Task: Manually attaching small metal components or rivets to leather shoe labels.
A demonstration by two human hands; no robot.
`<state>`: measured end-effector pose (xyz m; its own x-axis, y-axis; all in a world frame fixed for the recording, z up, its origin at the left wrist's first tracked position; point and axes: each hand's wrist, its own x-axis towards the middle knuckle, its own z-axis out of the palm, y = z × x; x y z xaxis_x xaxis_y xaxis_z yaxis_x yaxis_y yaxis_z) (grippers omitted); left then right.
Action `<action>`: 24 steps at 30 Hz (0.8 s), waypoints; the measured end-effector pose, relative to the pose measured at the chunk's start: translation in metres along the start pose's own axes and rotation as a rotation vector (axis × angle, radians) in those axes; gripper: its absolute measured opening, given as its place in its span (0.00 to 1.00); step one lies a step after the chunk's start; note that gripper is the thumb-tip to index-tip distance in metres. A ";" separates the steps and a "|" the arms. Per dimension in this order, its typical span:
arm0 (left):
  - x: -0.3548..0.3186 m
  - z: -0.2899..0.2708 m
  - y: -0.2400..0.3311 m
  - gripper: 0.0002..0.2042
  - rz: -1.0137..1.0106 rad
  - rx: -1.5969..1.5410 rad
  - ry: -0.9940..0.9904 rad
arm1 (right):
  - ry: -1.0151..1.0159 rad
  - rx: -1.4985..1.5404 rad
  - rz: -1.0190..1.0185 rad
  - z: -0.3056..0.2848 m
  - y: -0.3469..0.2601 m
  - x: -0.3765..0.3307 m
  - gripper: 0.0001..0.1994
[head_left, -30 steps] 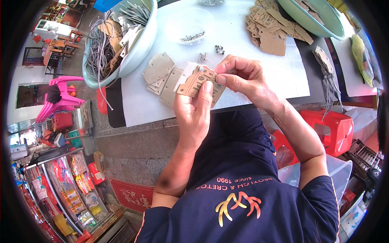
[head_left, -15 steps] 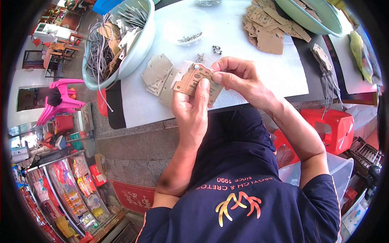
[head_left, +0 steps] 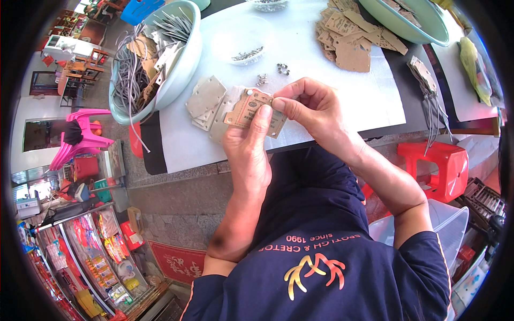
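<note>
My left hand (head_left: pixel 247 143) holds a brown cardboard tag (head_left: pixel 247 108) above the near edge of the white table (head_left: pixel 310 64), thumb pressed on its face. My right hand (head_left: pixel 310 107) pinches the tag's right end with fingertips, right against the left thumb. Whether a small part sits between the right fingers is hidden. Under the tag lies a short stack of grey-brown tags (head_left: pixel 205 99). A few small metal eyelets (head_left: pixel 262 79) lie just beyond the hands.
A pale green basin (head_left: pixel 160 59) of tags with grey strings stands at the left. A clear dish of eyelets (head_left: pixel 241 45) sits behind. Loose tags (head_left: pixel 348 37) and another green basin (head_left: pixel 412 21) are at the back right. A red stool (head_left: pixel 436 166) stands at the right.
Both hands stay on the tag. They have shifted slightly toward me and left, and the right fingers have closed in on the tag's end.
</note>
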<state>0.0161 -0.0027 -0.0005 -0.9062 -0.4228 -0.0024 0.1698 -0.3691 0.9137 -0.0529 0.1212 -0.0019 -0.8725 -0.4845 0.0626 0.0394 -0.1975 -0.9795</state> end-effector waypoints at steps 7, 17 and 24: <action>0.002 -0.004 0.001 0.12 -0.178 -0.145 -0.037 | 0.017 0.019 0.010 -0.001 0.005 -0.002 0.10; 0.003 -0.003 0.005 0.12 -0.104 -0.180 -0.019 | -0.004 -0.063 0.000 0.002 -0.001 -0.020 0.10; -0.001 -0.001 0.009 0.13 -0.148 -0.159 -0.056 | -0.016 0.150 0.144 -0.004 0.001 -0.019 0.12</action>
<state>0.0186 -0.0066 0.0077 -0.9450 -0.3099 -0.1050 0.0886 -0.5512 0.8297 -0.0381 0.1333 -0.0043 -0.8448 -0.5301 -0.0721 0.2366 -0.2493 -0.9391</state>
